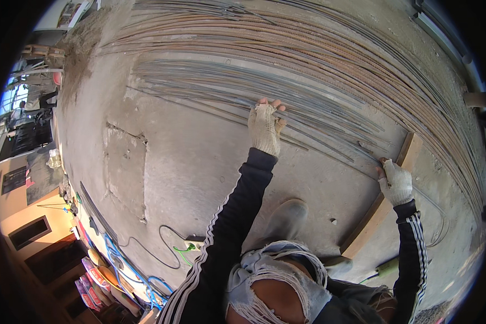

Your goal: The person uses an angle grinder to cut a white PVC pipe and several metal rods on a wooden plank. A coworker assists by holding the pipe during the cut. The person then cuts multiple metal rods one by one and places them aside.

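Several grey steel bars (200,75) lie side by side on the concrete floor in front of me. My left hand (264,127), in a cream knitted glove with bare fingertips, is curled over the near side of this bundle and closed round a bar. Farther right, my right hand (397,182), gloved alike, grips a bar close to its end, beside a wooden beam (373,218). Its fingers are bent round the steel, and the palm side is hidden.
Long rusty ribbed bars (329,46) curve past behind the grey ones. A socket block (194,244) with a green plug lies left of my boot (289,216). A green tool (389,265) rests by my right forearm. Blue hose (113,254) and pink bags (92,281) are at lower left.
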`<state>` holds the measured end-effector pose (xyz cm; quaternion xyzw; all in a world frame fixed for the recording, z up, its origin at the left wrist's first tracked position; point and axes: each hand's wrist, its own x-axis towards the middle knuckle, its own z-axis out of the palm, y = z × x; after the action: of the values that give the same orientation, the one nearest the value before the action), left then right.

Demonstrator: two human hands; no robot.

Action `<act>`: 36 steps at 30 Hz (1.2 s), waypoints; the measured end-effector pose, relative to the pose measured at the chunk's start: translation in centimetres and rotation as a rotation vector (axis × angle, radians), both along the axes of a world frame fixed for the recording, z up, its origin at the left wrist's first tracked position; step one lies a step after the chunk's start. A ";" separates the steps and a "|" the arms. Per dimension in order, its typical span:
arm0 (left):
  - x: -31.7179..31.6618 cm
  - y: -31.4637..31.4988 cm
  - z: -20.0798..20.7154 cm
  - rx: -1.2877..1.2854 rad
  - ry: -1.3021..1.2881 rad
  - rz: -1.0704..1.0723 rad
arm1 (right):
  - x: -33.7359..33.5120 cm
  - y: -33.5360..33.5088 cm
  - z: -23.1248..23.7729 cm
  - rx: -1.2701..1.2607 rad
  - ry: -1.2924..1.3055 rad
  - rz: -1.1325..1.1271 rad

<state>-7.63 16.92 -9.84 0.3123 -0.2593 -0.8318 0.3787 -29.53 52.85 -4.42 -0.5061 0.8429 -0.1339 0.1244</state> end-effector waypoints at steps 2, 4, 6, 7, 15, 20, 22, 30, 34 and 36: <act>1.0 -1.7 0.3 -0.007 -0.031 0.095 | 0.0 -0.3 0.1 0.005 -0.024 0.000; 1.6 -2.4 0.6 0.011 -0.076 0.111 | -0.2 -0.3 0.1 -0.035 -0.085 -0.008; 1.8 -2.6 0.9 0.012 -0.138 0.129 | -0.4 -0.2 0.0 -0.050 -0.156 -0.033; 1.8 -2.7 1.1 0.033 -0.123 0.140 | -0.5 -0.2 -0.1 -0.047 -0.157 -0.036; 0.6 -2.2 3.0 -0.053 -0.217 0.252 | -1.1 -0.1 -1.0 -0.024 -0.220 -0.079; 0.7 -2.3 3.0 -0.049 -0.198 0.221 | -1.0 0.0 -1.1 -0.082 -0.201 -0.069; 1.0 -2.6 2.8 -0.076 -0.175 0.188 | -1.1 0.0 -1.2 -0.059 -0.207 -0.072; 1.9 -3.1 2.1 -0.093 -0.214 0.123 | -0.5 -0.7 -0.2 -0.032 -0.267 -0.138; 3.5 -2.8 1.4 -0.115 -0.421 0.197 | 0.3 -0.7 0.6 -0.135 -0.176 -0.105; 5.2 -2.3 0.9 -0.303 -0.538 0.152 | 0.9 -0.4 1.0 -0.151 -0.148 -0.120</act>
<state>-2.42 14.61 -8.98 0.4793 -0.4472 -0.6406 0.3999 -28.59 52.44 -3.40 -0.4515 0.8477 -0.2410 0.1395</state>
